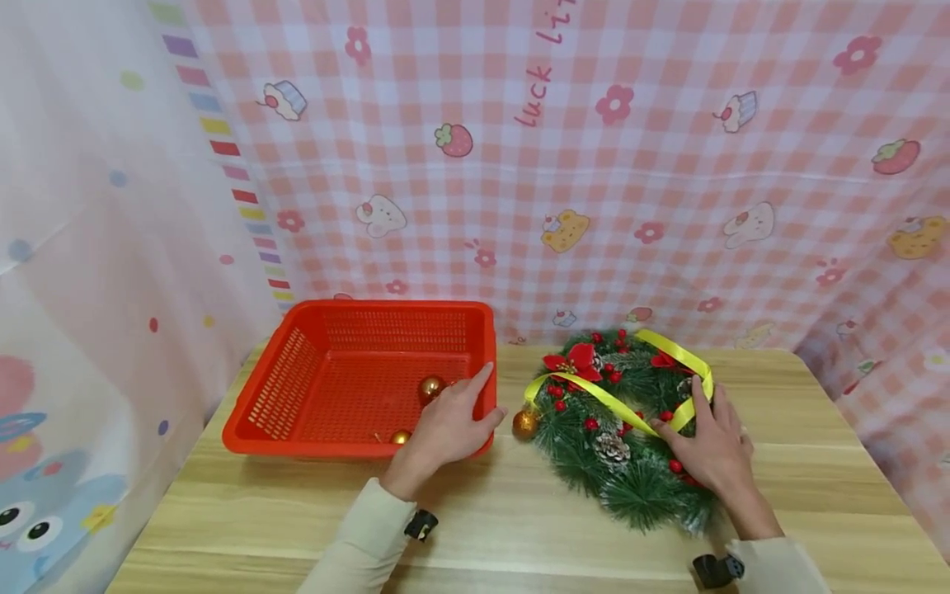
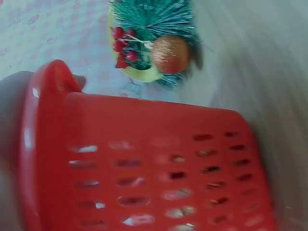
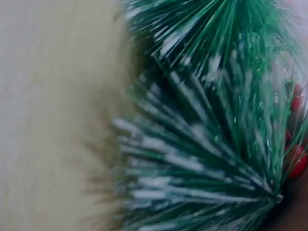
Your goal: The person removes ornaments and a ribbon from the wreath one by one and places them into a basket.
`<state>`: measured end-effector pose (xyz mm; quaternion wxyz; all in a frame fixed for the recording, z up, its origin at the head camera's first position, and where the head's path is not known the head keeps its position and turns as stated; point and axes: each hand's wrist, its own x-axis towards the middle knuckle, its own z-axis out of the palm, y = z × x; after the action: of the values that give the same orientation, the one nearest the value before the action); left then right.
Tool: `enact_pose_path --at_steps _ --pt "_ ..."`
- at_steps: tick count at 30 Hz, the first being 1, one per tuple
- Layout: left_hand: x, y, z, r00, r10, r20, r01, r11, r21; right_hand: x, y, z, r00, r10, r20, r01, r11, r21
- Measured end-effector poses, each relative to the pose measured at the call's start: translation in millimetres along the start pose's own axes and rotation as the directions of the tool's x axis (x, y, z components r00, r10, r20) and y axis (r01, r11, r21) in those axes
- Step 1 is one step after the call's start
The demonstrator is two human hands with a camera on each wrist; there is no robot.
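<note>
In the head view my left hand is over the right end of a red plastic basket. Its index finger and thumb are straight near the rim; the other fingers are hidden. Two gold ball ornaments lie in the basket close to this hand. To the right my right hand rests on a green Christmas wreath, thumb and index finger spread apart over a yellow ribbon. Pine cones, red berries and red flowers decorate the wreath. An orange-gold glitter ball sits at its left edge.
Everything stands on a light wooden table. A pink checked cloth hangs behind it, and a white patterned cloth is at the left. In the left wrist view the basket's slotted wall fills the lower part.
</note>
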<state>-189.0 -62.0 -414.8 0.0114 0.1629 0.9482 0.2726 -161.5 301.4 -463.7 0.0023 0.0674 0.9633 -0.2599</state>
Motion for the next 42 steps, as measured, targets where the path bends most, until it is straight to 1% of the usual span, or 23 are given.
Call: enact_pose_path --at_steps 2,4,5,6,7,8,9,11,13,15,18,20,22,25,27,29,32,34,36,38,42 --pt "-1.9 6.7 -1.4 0.997 0.038 -0.06 -0.036 0.999 0.027 1.3 0.5 1.0 1.0 -0.01 0.0 0.01 1.0 -0.013" --pt "-4.2 15.7 -0.8 0.986 0.107 -0.131 -0.104 0.994 0.028 1.8 0.6 1.8 1.0 -0.016 -0.002 0.016 1.0 -0.025" --pt "-5.5 21.2 0.4 0.979 0.138 -0.153 -0.138 0.99 0.01 1.9 0.8 2.1 1.0 -0.018 -0.002 0.018 0.999 -0.029" --pt "-6.9 27.0 1.9 0.971 0.169 -0.166 -0.175 0.984 -0.022 1.9 1.1 2.5 1.0 -0.019 -0.004 0.019 0.999 -0.031" --pt "-8.2 32.6 4.4 0.968 0.19 -0.166 -0.203 0.977 -0.067 1.8 1.5 2.8 1.0 -0.019 -0.005 0.019 0.999 -0.034" --pt "-9.2 37.5 7.5 0.966 0.204 -0.157 -0.223 0.968 -0.112 1.7 2.0 3.0 1.0 -0.018 -0.006 0.018 0.999 -0.038" --pt "-10.1 42.0 10.9 0.968 0.209 -0.139 -0.23 0.96 -0.158 1.5 2.5 3.2 1.0 -0.015 -0.005 0.015 0.999 -0.041" --pt "-11.2 49.0 18.6 0.975 0.201 -0.098 -0.219 0.944 -0.245 1.2 3.2 3.3 1.0 -0.011 -0.005 0.011 0.999 -0.046" --pt "-11.2 53.4 26.5 0.98 0.182 -0.084 -0.199 0.937 -0.288 0.9 3.8 3.2 1.0 -0.008 -0.004 0.008 0.999 -0.054" --pt "-10.6 57.7 32.5 0.983 0.158 -0.095 -0.18 0.931 -0.317 0.5 4.1 3.0 1.0 -0.005 -0.003 0.005 0.998 -0.058" --pt "-7.9 64.3 39.8 0.983 0.134 -0.125 -0.171 0.921 -0.351 -0.1 4.3 1.9 1.0 -0.001 -0.007 0.001 0.998 -0.063" --pt "-6.0 68.0 44.6 0.985 0.114 -0.128 -0.155 0.913 -0.378 -0.5 4.3 1.5 1.0 -0.003 -0.012 0.002 0.998 -0.067" --pt "-3.6 69.2 50.8 0.989 0.09 -0.12 -0.13 0.91 -0.394 -0.6 3.9 1.8 1.0 -0.007 -0.016 0.006 0.997 -0.074" --pt "-0.3 66.5 61.7 0.993 0.034 -0.112 -0.075 0.92 -0.385 -0.1 3.4 3.1 1.0 -0.015 -0.014 0.014 0.997 -0.079" --pt "3.0 63.4 68.5 0.991 0.012 -0.132 -0.06 0.93 -0.363 0.2 3.1 4.0 1.0 -0.016 -0.013 0.015 0.997 -0.079" --pt "7.1 60.3 73.9 0.984 0.009 -0.179 -0.069 0.941 -0.331 0.5 3.1 4.4 1.0 -0.016 -0.016 0.015 0.997 -0.077" --pt "13.8 57.6 79.1 0.967 0.014 -0.255 -0.091 0.952 -0.292 0.6 2.7 5.6 1.0 -0.014 -0.027 0.012 0.997 -0.077" --pt "17.3 57.4 81.1 0.959 0.006 -0.282 -0.089 0.955 -0.282 0.4 2.5 5.9 0.999 -0.015 -0.034 0.012 0.997 -0.08" --pt "20.2 58.0 82.9 0.959 -0.012 -0.284 -0.069 0.96 -0.273 0.1 2.3 6.2 0.999 -0.016 -0.035 0.013 0.997 -0.079" --pt "22.4 58.4 84.6 0.963 -0.038 -0.268 -0.037 0.963 -0.268 -0.2 2.1 6.0 0.999 -0.018 -0.034 0.015 0.997 -0.08" --pt "26.6 57.1 88.5 0.965 -0.085 -0.249 0.013 0.961 -0.276 -0.4 2.0 6.1 0.999 -0.016 -0.034 0.013 0.997 -0.081"
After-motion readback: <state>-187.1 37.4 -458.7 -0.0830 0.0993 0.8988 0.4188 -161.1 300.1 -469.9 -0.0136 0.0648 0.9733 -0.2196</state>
